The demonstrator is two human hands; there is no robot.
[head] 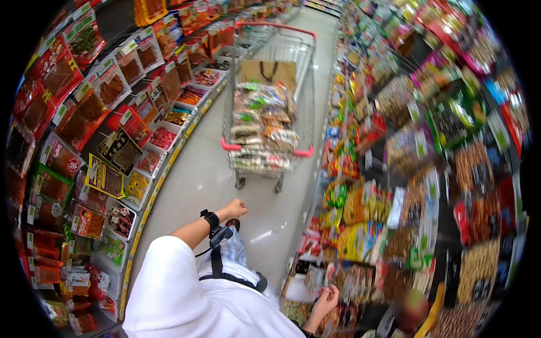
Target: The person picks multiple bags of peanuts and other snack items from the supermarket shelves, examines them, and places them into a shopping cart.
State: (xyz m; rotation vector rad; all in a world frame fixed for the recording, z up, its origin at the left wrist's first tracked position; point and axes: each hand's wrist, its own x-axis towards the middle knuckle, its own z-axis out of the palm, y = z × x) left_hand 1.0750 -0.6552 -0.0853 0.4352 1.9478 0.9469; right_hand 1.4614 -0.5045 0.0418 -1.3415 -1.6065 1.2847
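Observation:
A metal shopping cart [310,105] with red corner bumpers stands on the aisle floor ahead of me. It holds a brown paper bag [282,75] with dark handles and several clear-wrapped food packages [255,116]. My left hand [235,208] is raised over the floor behind the cart, apart from it, fingers curled with nothing seen in them; a black band and a small device are on that wrist. My right hand [325,298] hangs low beside the right shelf, fingers bent, and I cannot tell if it touches any goods.
Hanging snack packets [114,151] and trays of small wrapped items [162,138] line the left shelf, edged in yellow [158,181]. Bagged goods [353,243] crowd the right shelf, close to my right arm. The tiled floor [266,219] runs between both sides.

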